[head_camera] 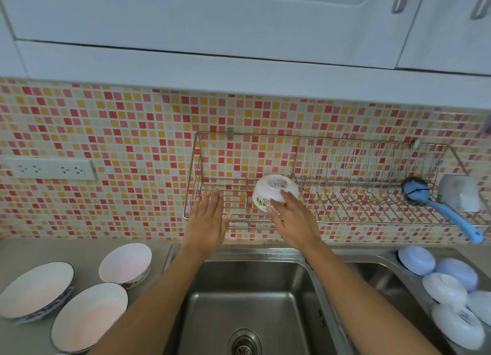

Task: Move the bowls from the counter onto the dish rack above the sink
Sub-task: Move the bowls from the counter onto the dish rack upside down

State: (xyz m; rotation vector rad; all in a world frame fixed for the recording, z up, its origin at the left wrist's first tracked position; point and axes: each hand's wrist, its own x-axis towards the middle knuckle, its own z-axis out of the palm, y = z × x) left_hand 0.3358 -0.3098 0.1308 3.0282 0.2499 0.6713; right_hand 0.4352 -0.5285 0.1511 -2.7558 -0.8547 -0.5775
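A small white bowl (271, 191) with a cartoon print sits upside down on the left section of the wire dish rack (345, 195) on the tiled wall. My right hand (292, 219) grips its near side. Flat over the rack's left end, my left hand (208, 216) has its fingers spread and holds nothing. Three wide bowls (125, 264) (37, 289) (89, 316) stand upright on the counter at the left. Several upturned white and blue bowls (443, 288) lie at the right of the sink.
The steel sink (252, 301) lies under my arms. A blue-handled brush (441, 208) and a grey cup (461, 192) occupy the rack's right end. Wall sockets (50, 168) are at the left, white cupboards (239, 22) overhead.
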